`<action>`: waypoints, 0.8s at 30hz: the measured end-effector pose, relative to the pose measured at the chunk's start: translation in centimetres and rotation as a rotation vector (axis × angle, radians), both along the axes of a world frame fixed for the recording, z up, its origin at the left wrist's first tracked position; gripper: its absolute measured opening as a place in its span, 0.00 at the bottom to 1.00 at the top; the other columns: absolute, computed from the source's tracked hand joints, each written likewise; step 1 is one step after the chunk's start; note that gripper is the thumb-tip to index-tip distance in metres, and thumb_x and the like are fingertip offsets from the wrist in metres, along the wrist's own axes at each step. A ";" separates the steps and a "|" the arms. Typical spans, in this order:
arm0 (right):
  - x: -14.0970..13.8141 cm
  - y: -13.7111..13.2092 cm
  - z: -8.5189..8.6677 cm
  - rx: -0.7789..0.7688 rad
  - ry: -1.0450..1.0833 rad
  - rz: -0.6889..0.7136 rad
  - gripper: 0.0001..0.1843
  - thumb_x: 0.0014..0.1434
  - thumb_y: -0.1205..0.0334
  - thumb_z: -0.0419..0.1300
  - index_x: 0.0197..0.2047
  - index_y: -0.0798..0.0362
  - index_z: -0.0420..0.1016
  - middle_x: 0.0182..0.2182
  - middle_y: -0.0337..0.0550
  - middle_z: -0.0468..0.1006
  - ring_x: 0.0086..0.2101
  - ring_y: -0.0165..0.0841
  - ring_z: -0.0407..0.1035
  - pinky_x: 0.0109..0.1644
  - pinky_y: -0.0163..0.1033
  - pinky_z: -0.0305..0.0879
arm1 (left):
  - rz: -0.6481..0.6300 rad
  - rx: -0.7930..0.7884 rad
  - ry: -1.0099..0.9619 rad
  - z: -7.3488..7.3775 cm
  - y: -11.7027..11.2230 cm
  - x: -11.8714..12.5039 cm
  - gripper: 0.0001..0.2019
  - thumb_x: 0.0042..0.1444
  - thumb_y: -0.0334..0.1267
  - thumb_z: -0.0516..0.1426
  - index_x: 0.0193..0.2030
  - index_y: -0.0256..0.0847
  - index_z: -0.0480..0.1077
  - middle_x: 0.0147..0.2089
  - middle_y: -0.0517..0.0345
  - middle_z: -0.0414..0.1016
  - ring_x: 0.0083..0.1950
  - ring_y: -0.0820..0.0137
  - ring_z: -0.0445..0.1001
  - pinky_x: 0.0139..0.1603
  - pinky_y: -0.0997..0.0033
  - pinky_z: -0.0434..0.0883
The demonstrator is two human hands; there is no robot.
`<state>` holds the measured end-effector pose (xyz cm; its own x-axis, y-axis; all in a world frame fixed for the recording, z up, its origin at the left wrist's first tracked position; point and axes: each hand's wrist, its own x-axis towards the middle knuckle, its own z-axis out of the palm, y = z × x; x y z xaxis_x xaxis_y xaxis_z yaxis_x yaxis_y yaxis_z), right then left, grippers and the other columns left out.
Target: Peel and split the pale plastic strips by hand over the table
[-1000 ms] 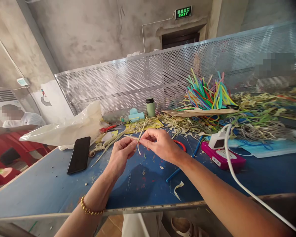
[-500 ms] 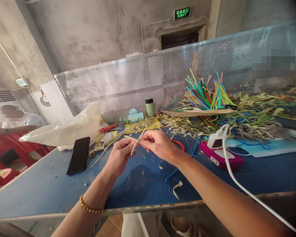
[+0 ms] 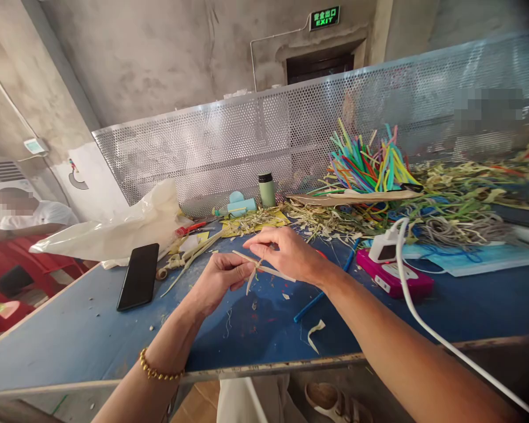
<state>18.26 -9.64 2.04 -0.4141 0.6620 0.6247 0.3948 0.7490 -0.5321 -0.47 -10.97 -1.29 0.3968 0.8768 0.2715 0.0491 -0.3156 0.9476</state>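
Pale, flat strips of dried plant fibre (image 3: 277,272) cross each other above the blue table. My left hand (image 3: 218,281) is closed, pinching the strips between thumb and forefinger near the crossing. Just right of it, my right hand (image 3: 291,251) bends over the crossing with thumb and forefinger close together at a strip; its other fingers are partly hidden. One strip end points down between the hands, and a longer one slants under my right palm.
A black phone (image 3: 138,276) lies at left. Right of my hands are a blue rod (image 3: 306,309) and a magenta power box (image 3: 394,276) with a white cable (image 3: 412,305). Behind stand a green bottle (image 3: 267,191), fibre scraps (image 3: 335,220) and colourful pipe cleaners (image 3: 370,161). A person (image 3: 37,214) sits far left.
The strips have turned: a long one now slants down to the right beneath my right hand. My right hand has shifted up and over the crossing, its fingers reaching left.
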 end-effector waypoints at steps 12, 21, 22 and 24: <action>-0.1 -0.3 -0.3 -0.559 0.153 0.334 0.16 0.61 0.59 0.60 0.48 0.60 0.77 0.31 0.44 0.79 0.29 0.28 0.68 0.34 0.34 0.62 | -0.067 -0.043 -0.144 0.0 0.3 0.0 0.15 0.51 0.46 0.65 0.24 0.34 0.77 0.22 0.57 0.69 0.24 0.76 0.61 0.28 0.71 0.58; -0.3 -0.3 -0.2 -0.632 0.291 0.409 0.12 0.57 0.58 0.64 0.39 0.60 0.77 0.27 0.42 0.77 0.27 0.27 0.67 0.33 0.34 0.63 | -0.141 -0.203 -0.246 0.1 0.4 -0.2 0.14 0.50 0.43 0.66 0.24 0.32 0.75 0.22 0.58 0.68 0.21 0.77 0.63 0.25 0.72 0.56; -0.3 -0.3 -0.2 -0.612 0.298 0.376 0.12 0.58 0.59 0.63 0.39 0.60 0.77 0.27 0.41 0.76 0.27 0.27 0.67 0.33 0.34 0.62 | -0.136 -0.203 -0.260 0.1 0.4 -0.2 0.14 0.51 0.43 0.66 0.25 0.33 0.75 0.23 0.58 0.68 0.21 0.77 0.63 0.25 0.73 0.57; -0.3 -0.2 -0.2 -0.550 0.310 0.291 0.10 0.59 0.60 0.62 0.38 0.60 0.77 0.25 0.40 0.75 0.26 0.27 0.66 0.32 0.34 0.62 | -0.112 -0.180 -0.289 0.1 0.4 -0.2 0.12 0.52 0.42 0.65 0.27 0.33 0.74 0.24 0.59 0.68 0.22 0.77 0.63 0.27 0.73 0.58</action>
<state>17.93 -9.87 1.81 -0.4799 0.8054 0.3479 -0.0124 0.3903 -0.9206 -0.64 -10.58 -1.14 0.4226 0.8761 0.2322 -0.2548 -0.1310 0.9581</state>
